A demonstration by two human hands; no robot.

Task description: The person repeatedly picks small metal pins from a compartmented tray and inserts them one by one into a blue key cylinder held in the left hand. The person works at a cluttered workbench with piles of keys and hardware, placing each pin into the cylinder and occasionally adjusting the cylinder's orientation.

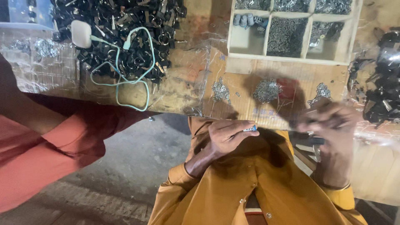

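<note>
My left hand is held close to my chest, its fingers pinched on a small blue and silver part. My right hand is raised at the table's edge and is blurred by motion; it seems to grip a small dark part, though I cannot make out its shape. Small heaps of silver metal pieces lie on the cardboard just beyond both hands. I wear a mustard yellow shirt.
A wooden tray with compartments holds metal parts at the back. A big pile of black parts lies at the back left with a white charger and mint cable. Another person's red sleeve fills the left. More black parts sit at right.
</note>
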